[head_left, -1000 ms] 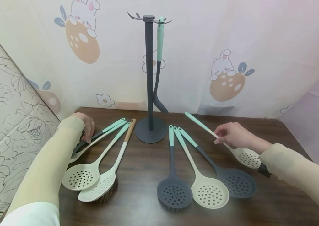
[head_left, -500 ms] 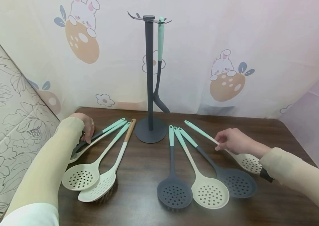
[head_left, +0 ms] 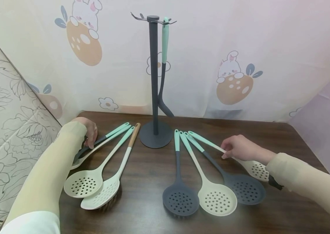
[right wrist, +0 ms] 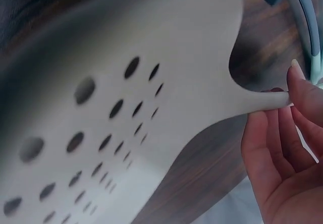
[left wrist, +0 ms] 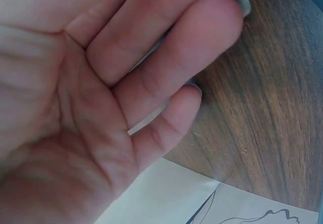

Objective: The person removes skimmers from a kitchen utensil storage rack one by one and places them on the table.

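Note:
My right hand [head_left: 239,148] pinches the shaft of a cream skimmer [head_left: 258,169] with a mint handle. In the right wrist view its perforated head [right wrist: 166,93] spreads wide beside the thumb and fingers. At the far left, my left hand [head_left: 90,131] is over a dark grey utensil [head_left: 102,139] with a mint handle, fingertips down at its shaft. The left wrist view shows bent fingers [left wrist: 171,57]; its thumb and any grip are hidden. The dark utensil's head is mostly covered by the arm. A cream-shafted utensil [head_left: 96,149] lies alongside it.
A dark stand [head_left: 154,81] with hooks rises at the back; a mint-handled dark ladle [head_left: 163,74] hangs there. Left of centre lie a cream skimmer [head_left: 83,183] and a wooden-handled white slotted turner [head_left: 106,191]. Right of centre are dark [head_left: 180,198], cream [head_left: 217,199] and dark grey skimmers [head_left: 245,190].
My right hand has lowered the cream skimmer; its handle end has dropped toward the table and swung nearer the other right-side handles. My left hand has stayed in place.

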The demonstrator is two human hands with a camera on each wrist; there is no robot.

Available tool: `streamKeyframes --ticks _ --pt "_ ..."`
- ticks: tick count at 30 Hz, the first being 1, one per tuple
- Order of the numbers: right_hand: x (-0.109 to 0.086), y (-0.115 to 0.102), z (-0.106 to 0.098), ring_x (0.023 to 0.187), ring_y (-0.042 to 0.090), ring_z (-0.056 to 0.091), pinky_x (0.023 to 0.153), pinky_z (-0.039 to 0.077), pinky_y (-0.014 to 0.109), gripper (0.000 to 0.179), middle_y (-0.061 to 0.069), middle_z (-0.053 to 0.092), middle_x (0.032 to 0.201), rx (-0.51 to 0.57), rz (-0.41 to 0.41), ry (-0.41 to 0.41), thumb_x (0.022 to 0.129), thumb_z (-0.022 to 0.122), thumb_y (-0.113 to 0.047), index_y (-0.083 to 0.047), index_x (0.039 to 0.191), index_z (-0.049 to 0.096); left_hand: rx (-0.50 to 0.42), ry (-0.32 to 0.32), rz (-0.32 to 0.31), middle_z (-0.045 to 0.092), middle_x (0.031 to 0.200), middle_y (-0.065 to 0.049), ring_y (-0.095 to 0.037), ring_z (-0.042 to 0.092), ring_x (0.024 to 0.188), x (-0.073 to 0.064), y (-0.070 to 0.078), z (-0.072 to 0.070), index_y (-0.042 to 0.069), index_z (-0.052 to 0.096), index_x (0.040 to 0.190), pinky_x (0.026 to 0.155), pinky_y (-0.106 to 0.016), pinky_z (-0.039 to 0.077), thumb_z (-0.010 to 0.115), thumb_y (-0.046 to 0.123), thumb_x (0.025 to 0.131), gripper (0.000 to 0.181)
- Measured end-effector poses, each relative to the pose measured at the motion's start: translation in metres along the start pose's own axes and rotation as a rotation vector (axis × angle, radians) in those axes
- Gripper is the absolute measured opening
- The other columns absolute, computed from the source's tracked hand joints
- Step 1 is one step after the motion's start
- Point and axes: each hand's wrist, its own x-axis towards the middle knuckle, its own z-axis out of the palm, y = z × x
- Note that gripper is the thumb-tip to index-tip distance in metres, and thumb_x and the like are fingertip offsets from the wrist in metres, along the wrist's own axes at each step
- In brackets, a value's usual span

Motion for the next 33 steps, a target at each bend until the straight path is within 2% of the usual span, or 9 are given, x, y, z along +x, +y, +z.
streamKeyframes --ticks 7,12,14,19,20,23,27,31,33 --pt "0.002 -0.003 0.000 0.071 0.017 0.057 0.063 0.048 0.036 0.013 -0.004 0.065 0.076 -0.069 0.012 0.006 0.081 0.081 -0.011 -0.013 0.087 0.070 0.007 0.019 -0.008 0.073 0.079 -0.002 -0.020 0.066 0.081 -0.001 -0.001 0.000 0.012 0.076 0.084 0.075 -0.038 0.053 0.089 0.030 0.073 0.025" --pt "0.003 -0.010 -0.002 0.070 0.017 0.055 0.062 0.046 0.035 0.014 -0.003 0.063 0.076 -0.077 0.003 -0.015 0.081 0.081 -0.011 -0.014 0.084 0.067 0.014 -0.005 -0.014 0.074 0.082 -0.004 -0.022 0.066 0.084 0.002 -0.004 -0.001 0.011 0.076 0.085 0.075 -0.038 0.053 0.091 0.033 0.070 0.030" --pt "0.004 -0.013 -0.001 0.070 0.017 0.055 0.061 0.046 0.035 0.014 -0.003 0.063 0.075 -0.070 0.005 -0.036 0.081 0.081 -0.010 -0.014 0.083 0.067 0.019 -0.016 0.003 0.074 0.082 -0.003 -0.022 0.066 0.084 0.009 -0.010 -0.001 0.013 0.076 0.085 0.075 -0.038 0.052 0.091 0.037 0.070 0.032" --pt "0.006 -0.017 -0.002 0.070 0.017 0.056 0.061 0.047 0.034 0.015 -0.003 0.063 0.076 -0.072 0.018 -0.068 0.081 0.081 -0.010 -0.015 0.081 0.066 0.015 -0.022 0.004 0.074 0.081 -0.003 -0.021 0.065 0.085 0.010 -0.009 -0.001 0.013 0.076 0.085 0.077 -0.039 0.052 0.090 0.037 0.070 0.031" --pt "0.006 -0.017 -0.002 0.070 0.017 0.056 0.060 0.047 0.034 0.015 -0.003 0.062 0.076 -0.073 0.017 -0.072 0.081 0.081 -0.010 -0.015 0.081 0.066 0.013 -0.018 -0.009 0.074 0.082 -0.004 -0.021 0.066 0.087 0.005 -0.004 -0.001 0.012 0.076 0.085 0.079 -0.039 0.052 0.091 0.035 0.070 0.031" --pt "0.006 -0.018 -0.006 0.062 0.017 0.054 0.054 0.045 0.033 0.015 0.000 0.060 0.072 -0.043 0.042 -0.102 0.082 0.080 -0.010 -0.014 0.080 0.065 0.021 -0.001 -0.006 0.074 0.080 -0.002 -0.020 0.066 0.084 0.003 -0.002 -0.001 0.012 0.076 0.085 0.078 -0.039 0.052 0.090 0.033 0.072 0.028" --pt "0.005 -0.018 -0.010 0.048 0.015 0.047 0.046 0.040 0.030 0.014 0.003 0.054 0.062 0.048 0.111 -0.169 0.085 0.076 -0.007 -0.011 0.080 0.063 0.032 0.002 0.002 0.073 0.079 -0.001 -0.019 0.066 0.083 0.000 0.000 -0.002 0.012 0.075 0.085 0.077 -0.038 0.052 0.088 0.031 0.075 0.025" --pt "0.003 -0.018 -0.010 0.049 0.015 0.046 0.050 0.040 0.032 0.016 0.004 0.052 0.060 0.074 0.118 -0.199 0.085 0.075 -0.005 -0.009 0.078 0.061 0.037 -0.011 0.002 0.074 0.081 -0.002 -0.020 0.066 0.083 0.003 -0.001 -0.003 0.012 0.076 0.087 0.076 -0.038 0.052 0.088 0.031 0.075 0.025" --pt "0.002 -0.017 -0.010 0.051 0.016 0.048 0.054 0.042 0.033 0.017 0.003 0.053 0.062 0.065 0.113 -0.207 0.084 0.076 -0.007 -0.009 0.078 0.061 0.039 -0.025 -0.004 0.074 0.083 -0.004 -0.021 0.067 0.085 0.011 -0.006 -0.004 0.012 0.076 0.088 0.077 -0.040 0.052 0.089 0.033 0.074 0.028"
